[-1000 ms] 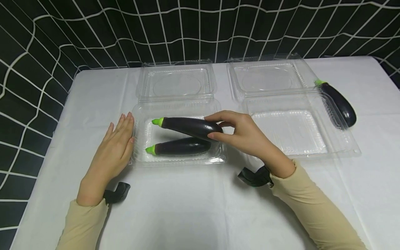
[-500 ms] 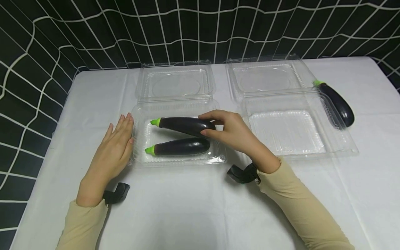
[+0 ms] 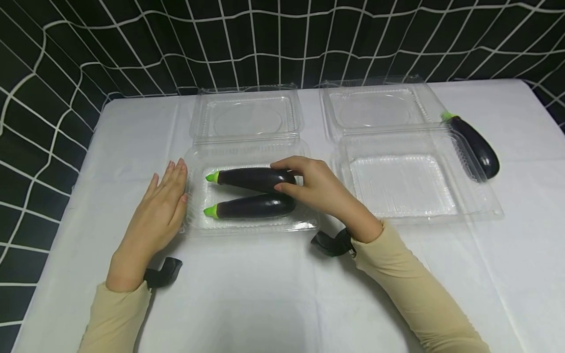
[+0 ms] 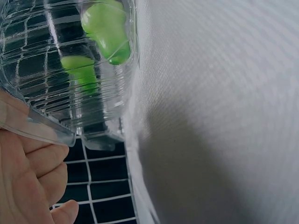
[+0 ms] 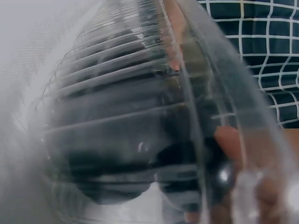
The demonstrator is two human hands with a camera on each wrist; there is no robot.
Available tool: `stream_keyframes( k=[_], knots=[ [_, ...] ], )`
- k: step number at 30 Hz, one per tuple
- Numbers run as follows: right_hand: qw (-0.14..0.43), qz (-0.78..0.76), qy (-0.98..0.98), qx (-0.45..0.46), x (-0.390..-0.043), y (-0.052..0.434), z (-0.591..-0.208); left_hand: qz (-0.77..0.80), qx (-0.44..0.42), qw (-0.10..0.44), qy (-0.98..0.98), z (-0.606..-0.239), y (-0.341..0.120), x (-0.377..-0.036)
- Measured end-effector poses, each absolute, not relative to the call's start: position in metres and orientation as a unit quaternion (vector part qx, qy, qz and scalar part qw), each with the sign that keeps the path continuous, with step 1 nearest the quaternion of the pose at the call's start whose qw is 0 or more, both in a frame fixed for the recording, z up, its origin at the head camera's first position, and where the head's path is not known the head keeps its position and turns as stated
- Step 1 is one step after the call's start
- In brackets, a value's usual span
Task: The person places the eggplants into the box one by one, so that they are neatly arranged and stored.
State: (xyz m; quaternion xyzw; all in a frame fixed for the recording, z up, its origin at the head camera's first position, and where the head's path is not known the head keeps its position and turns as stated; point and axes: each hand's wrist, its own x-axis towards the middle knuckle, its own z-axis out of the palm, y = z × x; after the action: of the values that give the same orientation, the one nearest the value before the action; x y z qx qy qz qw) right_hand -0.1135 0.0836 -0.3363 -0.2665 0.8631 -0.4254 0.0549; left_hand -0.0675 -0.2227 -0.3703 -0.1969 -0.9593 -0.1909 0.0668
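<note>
My right hand (image 3: 315,184) pinches the blunt end of an eggplant (image 3: 253,179), thumb on the near side and fingers on the far side. That eggplant lies over the left clear plastic clamshell box (image 3: 247,152), its green stem to the left. Closer to me in the same box rests a second eggplant (image 3: 258,206); the two blunt ends meet. My left hand (image 3: 156,211) lies with straight fingers along the box's left wall. In the left wrist view both green stems (image 4: 110,32) show through the ribbed plastic. Through the box wall the right wrist view shows the dark eggplant bodies (image 5: 112,154), blurred.
A second clear clamshell box (image 3: 401,186) stands to the right with its lid (image 3: 375,109) folded back. A third eggplant (image 3: 476,147) lies beyond its right side. The left box's lid (image 3: 247,115) is also folded back. Black netted cloth (image 3: 291,44) borders the white table.
My right hand has moved left and slightly down, bringing the gripped eggplant further into the left box, alongside the other one. The left hand stays at the box's side.
</note>
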Motion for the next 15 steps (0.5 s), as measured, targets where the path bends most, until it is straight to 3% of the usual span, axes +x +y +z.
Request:
stream_keyframes(
  k=[15],
  knots=[
    [0.056,-0.378,0.884,-0.268,-0.1142,0.0732,-0.3408,-0.199,-0.199,0.069,-0.957,-0.3701,-0.2225,-0.0671]
  ],
)
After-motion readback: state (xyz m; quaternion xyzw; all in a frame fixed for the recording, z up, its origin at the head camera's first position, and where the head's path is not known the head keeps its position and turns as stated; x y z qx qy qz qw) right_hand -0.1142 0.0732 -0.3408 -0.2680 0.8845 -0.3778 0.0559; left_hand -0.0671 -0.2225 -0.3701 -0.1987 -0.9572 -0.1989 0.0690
